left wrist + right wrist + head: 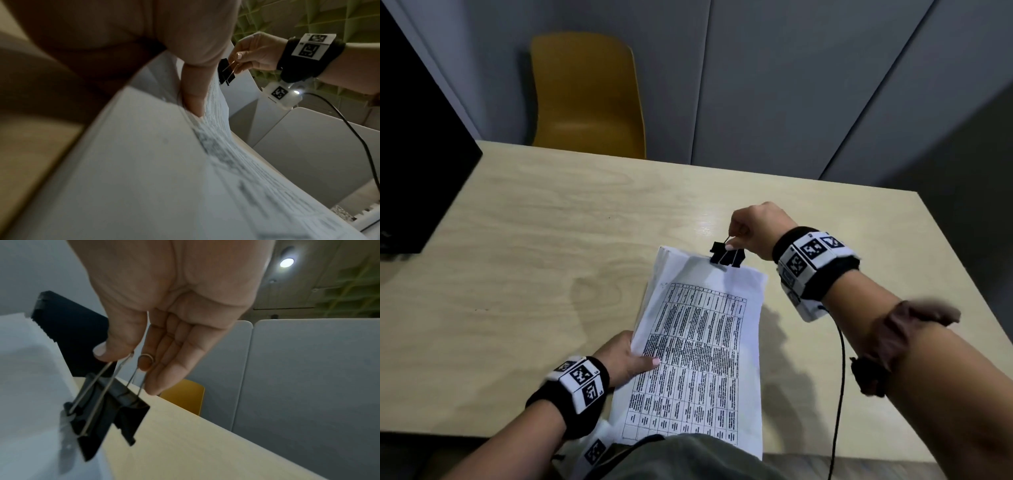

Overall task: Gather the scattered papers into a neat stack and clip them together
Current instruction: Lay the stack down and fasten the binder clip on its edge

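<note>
A stack of white papers (pixel 698 346) printed with a table is held above the wooden table, tilted toward me. My left hand (pixel 631 359) grips its left edge, thumb on top; the papers (pixel 144 170) fill the left wrist view. A black binder clip (pixel 726 257) sits at the stack's far edge. My right hand (pixel 750 229) pinches its wire handles between thumb and fingers. In the right wrist view the clip (pixel 107 415) has its mouth spread at the paper edge (pixel 30 386). From the left wrist the clip (pixel 226 71) and right hand (pixel 252 53) show beyond the papers.
The light wooden table (pixel 551 240) stretches out on all sides of the papers. A yellow chair (pixel 585 99) stands behind its far edge. A black screen (pixel 417 154) sits at the left. A black cable (pixel 839 377) hangs from my right wrist. Grey partition panels (pixel 791 85) stand behind.
</note>
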`<state>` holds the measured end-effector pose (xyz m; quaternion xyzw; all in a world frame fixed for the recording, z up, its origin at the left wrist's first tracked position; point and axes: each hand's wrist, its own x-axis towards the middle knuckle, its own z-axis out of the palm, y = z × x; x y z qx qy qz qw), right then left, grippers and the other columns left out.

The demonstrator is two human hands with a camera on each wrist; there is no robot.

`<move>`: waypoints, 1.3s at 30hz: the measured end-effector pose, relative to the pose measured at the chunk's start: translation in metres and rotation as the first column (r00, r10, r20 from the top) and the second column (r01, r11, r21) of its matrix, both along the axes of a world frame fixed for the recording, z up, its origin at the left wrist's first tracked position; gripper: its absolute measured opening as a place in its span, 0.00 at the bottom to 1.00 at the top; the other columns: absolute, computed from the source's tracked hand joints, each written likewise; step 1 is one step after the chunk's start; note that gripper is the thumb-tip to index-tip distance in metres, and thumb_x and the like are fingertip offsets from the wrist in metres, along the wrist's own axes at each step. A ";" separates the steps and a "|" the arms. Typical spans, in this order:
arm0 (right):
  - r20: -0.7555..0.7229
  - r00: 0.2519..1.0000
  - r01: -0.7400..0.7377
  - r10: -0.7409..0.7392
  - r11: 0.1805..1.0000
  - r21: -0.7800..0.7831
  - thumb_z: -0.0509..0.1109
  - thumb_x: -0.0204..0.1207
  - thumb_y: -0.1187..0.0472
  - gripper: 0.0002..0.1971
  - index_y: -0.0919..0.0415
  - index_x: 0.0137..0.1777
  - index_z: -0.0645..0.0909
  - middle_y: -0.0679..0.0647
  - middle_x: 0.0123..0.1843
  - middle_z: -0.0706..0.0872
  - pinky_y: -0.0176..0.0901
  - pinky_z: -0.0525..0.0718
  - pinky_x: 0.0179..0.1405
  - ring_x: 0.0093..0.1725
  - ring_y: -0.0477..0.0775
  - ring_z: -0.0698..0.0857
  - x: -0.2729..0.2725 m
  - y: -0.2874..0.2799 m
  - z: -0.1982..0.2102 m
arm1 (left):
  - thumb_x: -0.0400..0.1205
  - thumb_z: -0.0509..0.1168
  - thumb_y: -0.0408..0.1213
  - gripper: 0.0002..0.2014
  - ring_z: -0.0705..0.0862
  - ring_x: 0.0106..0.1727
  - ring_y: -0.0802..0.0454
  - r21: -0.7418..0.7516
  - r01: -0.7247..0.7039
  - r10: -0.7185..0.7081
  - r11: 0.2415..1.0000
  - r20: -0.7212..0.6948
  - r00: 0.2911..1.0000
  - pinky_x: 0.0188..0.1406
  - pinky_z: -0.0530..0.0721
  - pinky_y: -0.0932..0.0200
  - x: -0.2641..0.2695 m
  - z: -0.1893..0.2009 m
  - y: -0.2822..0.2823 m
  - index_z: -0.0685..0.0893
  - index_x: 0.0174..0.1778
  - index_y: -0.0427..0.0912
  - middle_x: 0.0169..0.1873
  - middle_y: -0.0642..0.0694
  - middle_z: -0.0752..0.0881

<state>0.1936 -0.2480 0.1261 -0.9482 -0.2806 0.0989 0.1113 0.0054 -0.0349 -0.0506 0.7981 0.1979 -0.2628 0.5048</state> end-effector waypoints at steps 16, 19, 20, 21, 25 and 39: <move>-0.289 0.936 -0.173 0.202 0.977 0.123 0.78 0.67 0.55 0.11 0.61 0.44 0.85 0.52 0.35 0.88 0.40 0.84 0.43 0.36 0.49 0.86 -0.006 0.025 0.023 | 0.69 0.74 0.51 0.17 0.80 0.33 0.53 -0.049 0.066 -0.064 0.997 0.049 0.997 0.36 0.79 0.58 -0.004 0.004 0.000 0.79 0.42 0.44 0.31 0.50 0.81; -0.316 0.937 -0.093 0.146 0.980 0.178 0.79 0.67 0.56 0.13 0.61 0.48 0.85 0.51 0.39 0.88 0.40 0.84 0.48 0.40 0.49 0.86 -0.008 0.017 0.009 | 0.66 0.75 0.53 0.24 0.80 0.32 0.53 -0.040 0.031 -0.030 0.999 0.031 0.999 0.33 0.77 0.60 -0.006 0.001 0.000 0.79 0.49 0.40 0.32 0.50 0.81; -0.323 0.937 -0.079 0.133 0.981 0.175 0.79 0.67 0.55 0.16 0.61 0.51 0.84 0.51 0.43 0.88 0.41 0.84 0.52 0.44 0.50 0.87 -0.009 0.014 0.004 | 0.61 0.75 0.58 0.31 0.83 0.35 0.51 -0.020 0.025 -0.024 0.999 0.015 1.000 0.35 0.80 0.59 -0.006 0.001 0.001 0.80 0.52 0.41 0.35 0.49 0.84; -0.339 0.932 -0.069 0.124 0.983 0.171 0.78 0.67 0.55 0.18 0.60 0.55 0.82 0.50 0.46 0.88 0.43 0.84 0.57 0.48 0.51 0.88 -0.011 0.013 -0.001 | 0.57 0.74 0.61 0.35 0.85 0.39 0.50 -0.003 0.028 -0.028 1.000 0.013 1.000 0.39 0.83 0.57 -0.005 -0.002 0.003 0.80 0.54 0.42 0.38 0.48 0.86; -0.360 0.925 -0.062 0.120 0.984 0.168 0.77 0.69 0.56 0.25 0.60 0.64 0.76 0.53 0.56 0.86 0.46 0.81 0.64 0.57 0.51 0.85 -0.018 0.008 -0.014 | 0.55 0.76 0.61 0.37 0.86 0.42 0.48 -0.003 0.066 -0.066 0.998 -0.006 0.998 0.46 0.86 0.51 -0.001 0.013 0.004 0.79 0.55 0.42 0.39 0.48 0.87; -0.230 0.960 -0.106 0.158 0.969 0.223 0.77 0.69 0.58 0.27 0.60 0.69 0.76 0.55 0.60 0.86 0.44 0.82 0.62 0.58 0.51 0.84 -0.033 0.014 -0.013 | 0.81 0.64 0.36 0.08 0.85 0.42 0.51 0.037 -0.099 0.060 0.994 0.570 0.819 0.37 0.80 0.64 0.053 0.113 -0.029 0.85 0.43 0.54 0.38 0.48 0.88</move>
